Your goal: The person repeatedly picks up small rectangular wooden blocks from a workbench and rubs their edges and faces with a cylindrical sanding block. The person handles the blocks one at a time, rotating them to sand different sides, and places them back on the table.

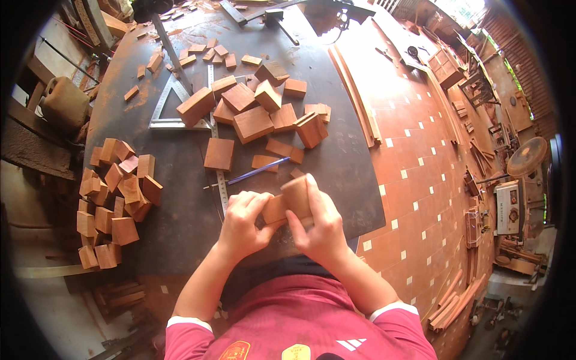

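My left hand (243,223) is closed on a small wooden block (275,210) near the front edge of the dark tabletop. My right hand (321,225) grips another wooden block (296,197) between thumb and fingers, tilted up against the first one. Just beyond my hands lies a blue pen (255,172), slanting across the steel ruler (222,191). A single square-faced block (219,154) rests on the ruler, and a loose pile of reddish-brown blocks (252,124) spreads past it.
More blocks (114,222) are heaped at the table's left edge. A metal set square (180,125) lies left of the middle pile, with small offcuts (131,93) and sawdust around. Long wooden strips (355,99) lie along the table's right side, above a tiled floor (414,198).
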The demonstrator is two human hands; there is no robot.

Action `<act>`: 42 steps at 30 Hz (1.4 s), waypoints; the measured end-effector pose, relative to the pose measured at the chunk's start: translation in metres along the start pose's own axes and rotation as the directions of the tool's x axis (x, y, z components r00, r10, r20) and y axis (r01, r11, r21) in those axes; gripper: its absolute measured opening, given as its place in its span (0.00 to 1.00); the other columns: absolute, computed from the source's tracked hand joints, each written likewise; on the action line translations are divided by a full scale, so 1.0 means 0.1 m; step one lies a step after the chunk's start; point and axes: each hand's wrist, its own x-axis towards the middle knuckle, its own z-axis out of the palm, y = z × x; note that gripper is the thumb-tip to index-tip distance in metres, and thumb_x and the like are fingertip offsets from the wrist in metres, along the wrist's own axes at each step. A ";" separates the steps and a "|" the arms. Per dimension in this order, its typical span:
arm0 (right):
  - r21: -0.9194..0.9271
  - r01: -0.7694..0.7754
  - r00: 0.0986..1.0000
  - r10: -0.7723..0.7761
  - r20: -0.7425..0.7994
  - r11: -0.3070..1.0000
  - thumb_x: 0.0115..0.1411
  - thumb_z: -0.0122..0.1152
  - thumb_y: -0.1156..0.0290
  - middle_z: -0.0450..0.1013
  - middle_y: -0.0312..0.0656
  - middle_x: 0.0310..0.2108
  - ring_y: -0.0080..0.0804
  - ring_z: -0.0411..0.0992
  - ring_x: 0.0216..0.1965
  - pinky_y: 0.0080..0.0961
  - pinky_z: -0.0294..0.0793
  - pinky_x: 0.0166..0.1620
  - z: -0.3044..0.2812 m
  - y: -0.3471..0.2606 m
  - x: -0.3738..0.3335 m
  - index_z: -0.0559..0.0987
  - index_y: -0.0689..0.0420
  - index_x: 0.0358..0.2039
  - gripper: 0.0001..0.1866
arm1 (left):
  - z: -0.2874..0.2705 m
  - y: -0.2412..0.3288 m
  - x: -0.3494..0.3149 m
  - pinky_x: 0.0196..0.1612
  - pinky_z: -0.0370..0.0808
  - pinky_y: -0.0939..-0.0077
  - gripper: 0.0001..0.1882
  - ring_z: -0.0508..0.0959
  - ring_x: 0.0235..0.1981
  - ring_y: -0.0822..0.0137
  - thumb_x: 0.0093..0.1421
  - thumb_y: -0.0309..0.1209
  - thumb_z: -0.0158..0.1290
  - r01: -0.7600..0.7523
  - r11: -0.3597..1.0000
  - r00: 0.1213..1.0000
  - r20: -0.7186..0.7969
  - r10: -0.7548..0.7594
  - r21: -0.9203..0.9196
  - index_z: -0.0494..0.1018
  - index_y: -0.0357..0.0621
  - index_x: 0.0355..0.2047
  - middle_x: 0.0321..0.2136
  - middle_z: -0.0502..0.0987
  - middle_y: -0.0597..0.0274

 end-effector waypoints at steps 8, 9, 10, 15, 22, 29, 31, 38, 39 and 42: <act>-0.025 -0.025 1.000 0.025 0.002 0.999 0.57 0.74 0.77 0.76 0.66 0.48 0.61 0.79 0.46 0.43 0.81 0.52 -0.02 -0.07 0.02 0.67 0.73 0.70 0.42 | 0.02 0.00 0.00 0.49 0.73 0.58 0.29 0.81 0.42 0.50 0.44 0.33 0.77 -0.010 1.000 1.000 -0.007 0.010 0.004 0.80 0.40 0.47 0.39 0.82 0.53; -0.023 -0.033 0.999 0.033 0.005 0.999 0.57 0.74 0.78 0.76 0.66 0.48 0.61 0.79 0.46 0.43 0.81 0.52 0.00 -0.07 0.06 0.67 0.73 0.70 0.42 | 0.02 0.01 -0.01 0.49 0.73 0.58 0.29 0.81 0.42 0.50 0.44 0.33 0.77 -0.009 1.000 1.000 -0.014 0.009 0.003 0.80 0.40 0.47 0.39 0.82 0.53; -0.054 0.042 0.999 -0.043 -0.026 0.998 0.58 0.73 0.76 0.74 0.66 0.48 0.62 0.78 0.46 0.46 0.82 0.50 0.01 -0.05 0.02 0.65 0.72 0.70 0.42 | 0.03 0.02 -0.01 0.49 0.73 0.58 0.28 0.81 0.42 0.50 0.45 0.34 0.76 -0.013 1.000 1.000 -0.013 0.014 0.004 0.80 0.40 0.46 0.39 0.82 0.53; -0.060 0.066 0.998 -0.065 0.018 0.996 0.58 0.73 0.75 0.74 0.66 0.48 0.62 0.78 0.46 0.45 0.82 0.50 -0.14 -0.11 -0.33 0.66 0.72 0.70 0.41 | 0.02 0.04 -0.04 0.48 0.73 0.60 0.27 0.82 0.42 0.51 0.47 0.34 0.75 -0.026 0.999 1.000 -0.003 0.026 0.030 0.80 0.39 0.46 0.39 0.83 0.53; -0.006 0.019 0.997 -0.020 -0.073 1.000 0.57 0.74 0.77 0.77 0.63 0.48 0.61 0.79 0.46 0.44 0.81 0.50 0.04 -0.08 -0.07 0.67 0.71 0.70 0.42 | 0.03 -0.01 -0.02 0.49 0.73 0.59 0.27 0.82 0.42 0.50 0.47 0.33 0.75 -0.039 0.999 0.999 -0.020 0.039 0.000 0.80 0.39 0.47 0.39 0.82 0.53; 0.014 0.045 0.997 -0.044 -0.065 0.999 0.58 0.74 0.77 0.78 0.62 0.46 0.59 0.80 0.44 0.43 0.81 0.50 0.00 -0.08 -0.12 0.67 0.70 0.70 0.41 | 0.03 0.01 -0.01 0.48 0.73 0.59 0.27 0.82 0.42 0.51 0.47 0.34 0.75 -0.038 0.999 0.999 -0.015 0.038 0.008 0.80 0.39 0.47 0.39 0.83 0.52; 0.059 -0.020 0.997 0.024 -0.072 0.998 0.59 0.73 0.76 0.78 0.62 0.45 0.58 0.80 0.43 0.43 0.81 0.49 0.05 -0.07 -0.04 0.68 0.68 0.71 0.40 | 0.04 0.00 -0.02 0.48 0.73 0.59 0.27 0.82 0.42 0.51 0.48 0.34 0.75 -0.041 0.999 0.999 -0.014 0.041 0.004 0.80 0.39 0.47 0.39 0.83 0.52; -0.007 -0.150 0.980 0.147 -0.132 0.989 0.60 0.71 0.76 0.78 0.61 0.54 0.47 0.81 0.51 0.37 0.80 0.56 -0.32 0.21 -0.50 0.67 0.70 0.71 0.40 | 0.14 -0.01 -0.04 0.46 0.78 0.58 0.33 0.82 0.39 0.50 0.45 0.40 0.80 -0.004 1.000 0.994 -0.107 0.007 0.029 0.79 0.41 0.47 0.37 0.82 0.53; 0.026 -0.178 0.966 0.180 -0.185 0.984 0.60 0.70 0.76 0.78 0.59 0.56 0.44 0.80 0.53 0.35 0.80 0.57 -0.36 0.28 -0.60 0.66 0.71 0.71 0.40 | 0.14 -0.01 -0.03 0.46 0.78 0.59 0.34 0.82 0.38 0.50 0.44 0.41 0.81 -0.010 0.999 0.994 -0.105 0.014 0.037 0.79 0.41 0.48 0.36 0.82 0.54; 0.095 -0.200 0.949 0.217 -0.230 0.975 0.61 0.70 0.77 0.77 0.57 0.57 0.39 0.79 0.54 0.32 0.79 0.56 -0.42 0.45 -0.77 0.66 0.72 0.71 0.40 | 0.10 0.06 0.01 0.50 0.79 0.58 0.41 0.82 0.42 0.51 0.43 0.44 0.82 0.063 0.996 0.998 0.032 -0.061 -0.055 0.77 0.41 0.54 0.41 0.81 0.53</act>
